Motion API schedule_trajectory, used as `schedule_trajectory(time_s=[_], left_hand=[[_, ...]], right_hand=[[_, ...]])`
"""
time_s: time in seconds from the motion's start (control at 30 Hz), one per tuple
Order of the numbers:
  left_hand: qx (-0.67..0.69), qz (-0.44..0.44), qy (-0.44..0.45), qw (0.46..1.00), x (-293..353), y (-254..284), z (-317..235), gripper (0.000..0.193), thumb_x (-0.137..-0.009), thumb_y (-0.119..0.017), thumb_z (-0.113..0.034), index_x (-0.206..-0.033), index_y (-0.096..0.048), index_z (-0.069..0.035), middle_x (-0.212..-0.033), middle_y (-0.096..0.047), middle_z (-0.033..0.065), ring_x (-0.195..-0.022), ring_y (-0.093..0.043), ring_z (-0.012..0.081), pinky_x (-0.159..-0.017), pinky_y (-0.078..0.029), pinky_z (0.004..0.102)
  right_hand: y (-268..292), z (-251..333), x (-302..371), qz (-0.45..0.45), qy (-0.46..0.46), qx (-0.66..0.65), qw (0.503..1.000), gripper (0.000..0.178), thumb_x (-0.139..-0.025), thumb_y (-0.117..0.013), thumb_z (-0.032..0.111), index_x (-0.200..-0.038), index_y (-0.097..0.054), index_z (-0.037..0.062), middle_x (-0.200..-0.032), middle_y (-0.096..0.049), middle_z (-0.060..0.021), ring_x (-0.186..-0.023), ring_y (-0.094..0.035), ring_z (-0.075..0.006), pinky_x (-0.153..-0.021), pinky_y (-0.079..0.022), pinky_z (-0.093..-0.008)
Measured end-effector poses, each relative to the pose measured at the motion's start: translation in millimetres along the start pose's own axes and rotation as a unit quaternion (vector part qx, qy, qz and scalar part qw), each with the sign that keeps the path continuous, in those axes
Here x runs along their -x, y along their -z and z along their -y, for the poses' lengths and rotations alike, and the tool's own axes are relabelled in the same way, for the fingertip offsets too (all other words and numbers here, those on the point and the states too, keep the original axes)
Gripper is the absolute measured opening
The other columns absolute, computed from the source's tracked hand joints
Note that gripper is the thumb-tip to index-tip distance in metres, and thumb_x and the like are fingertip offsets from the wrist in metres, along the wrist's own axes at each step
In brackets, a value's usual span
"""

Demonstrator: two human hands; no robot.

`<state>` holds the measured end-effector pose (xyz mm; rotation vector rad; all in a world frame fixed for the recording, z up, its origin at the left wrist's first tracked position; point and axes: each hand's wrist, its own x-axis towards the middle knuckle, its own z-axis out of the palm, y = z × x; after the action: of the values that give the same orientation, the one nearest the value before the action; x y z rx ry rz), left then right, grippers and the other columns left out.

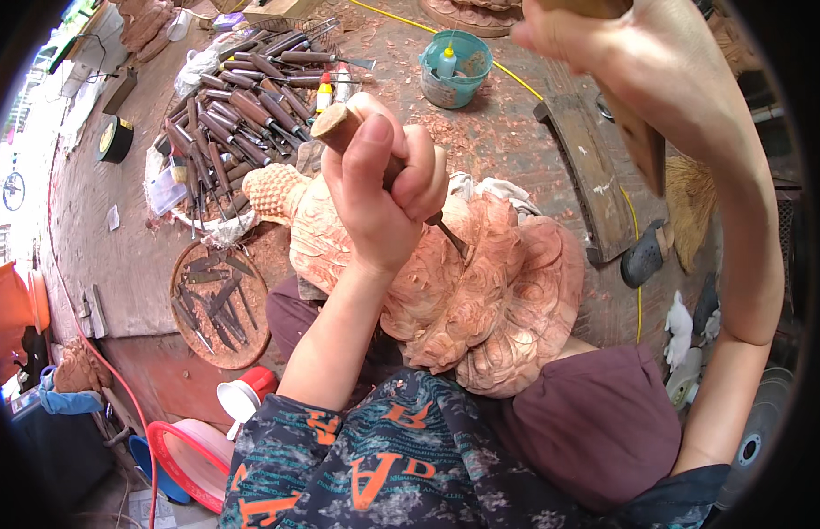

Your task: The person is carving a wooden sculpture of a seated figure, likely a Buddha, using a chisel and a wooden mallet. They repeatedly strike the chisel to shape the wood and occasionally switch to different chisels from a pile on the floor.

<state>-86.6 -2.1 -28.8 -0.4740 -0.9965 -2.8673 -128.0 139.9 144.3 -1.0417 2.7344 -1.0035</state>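
Note:
My left hand (379, 185) is wrapped round the wooden handle of a carving chisel (339, 130). The chisel's metal blade slants down to the right, its tip at the surface of a reddish wood carving (445, 282). Swirling, rounded relief covers the carving, and a knobbly, beaded end (273, 192) sticks out on the left. It lies across my lap against the bench. Raised at the upper right, my right hand (595, 40) grips a wooden mallet (635, 132), partly hidden by the hand and cut off by the frame's top edge.
Many wooden-handled chisels (242, 110) are heaped on the bench at upper left. Nearby stand a round tray (182, 328) of blades and a teal bucket (467, 88) with a bottle inside. A dark plank (586, 176), brush (692, 207) and yellow cord (392, 16) lie among wood chips.

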Motion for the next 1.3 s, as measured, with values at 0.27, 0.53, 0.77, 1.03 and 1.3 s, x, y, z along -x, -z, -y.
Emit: schedule_trajectory(time_s=[0.27, 0.53, 0.77, 1.03, 1.3], left_hand=[[-0.006, -0.056, 0.045, 0.997, 1, -8, -8, 0.026, -0.094, -0.039, -0.024, -0.073, -0.037, -0.01, -0.048, -0.033, 0.0002, -0.037, -0.03, 0.0075, -0.033, -0.024, 0.0225], [0.045, -0.065, 0.013, 0.997, 11, -1, -1, 0.037, -0.095, -0.039, -0.042, -0.082, -0.043, -0.008, -0.051, -0.032, -0.0019, -0.039, -0.025, 0.0071, -0.036, -0.022, 0.0216], [0.11, 0.047, 0.109, 0.987, 11, 16, -31, 0.044, -0.096, -0.034, -0.048, -0.083, -0.041, -0.006, -0.05, -0.034, -0.004, -0.038, -0.028, 0.0041, -0.031, -0.023, 0.018], [-0.017, -0.035, -0.026, 0.999, 13, -12, -12, 0.022, -0.096, -0.046, -0.024, -0.086, -0.045, -0.004, -0.051, -0.035, -0.0034, -0.039, -0.029, 0.004, -0.034, -0.024, 0.0205], [-0.012, -0.096, -0.019, 0.995, 9, -18, -10, 0.015, -0.09, -0.054, -0.005, -0.079, -0.044, -0.003, -0.05, -0.039, -0.0036, -0.037, -0.032, 0.0029, -0.033, -0.023, 0.0203]], right_hand=[[-8, 8, 6, -0.024, 0.029, 0.131, 0.991, 0.032, -0.076, -0.055, 0.001, -0.107, -0.049, 0.0056, -0.078, -0.061, -0.0148, -0.072, -0.063, -0.0313, -0.066, -0.05, -0.039], [-5, 7, -3, 0.116, -0.026, 0.167, 0.979, 0.033, -0.078, -0.056, 0.002, -0.11, -0.049, 0.0052, -0.085, -0.061, -0.0131, -0.078, -0.061, -0.0249, -0.071, -0.049, -0.0349], [-12, -54, 30, -0.043, -0.078, -0.024, 0.996, 0.022, -0.077, -0.069, 0.012, -0.091, -0.054, 0.0039, -0.076, -0.055, 0.0011, -0.066, -0.051, -0.0065, -0.059, -0.042, -0.0217], [-4, -47, 31, -0.034, -0.108, -0.051, 0.992, 0.016, -0.079, -0.067, 0.008, -0.088, -0.055, 0.0039, -0.077, -0.054, 0.0016, -0.069, -0.049, -0.0057, -0.062, -0.04, -0.0223], [-16, -35, 28, -0.026, 0.034, 0.141, 0.989, 0.036, -0.076, -0.061, -0.002, -0.111, -0.054, 0.0032, -0.09, -0.06, -0.0038, -0.082, -0.056, -0.0132, -0.076, -0.044, -0.0261]])
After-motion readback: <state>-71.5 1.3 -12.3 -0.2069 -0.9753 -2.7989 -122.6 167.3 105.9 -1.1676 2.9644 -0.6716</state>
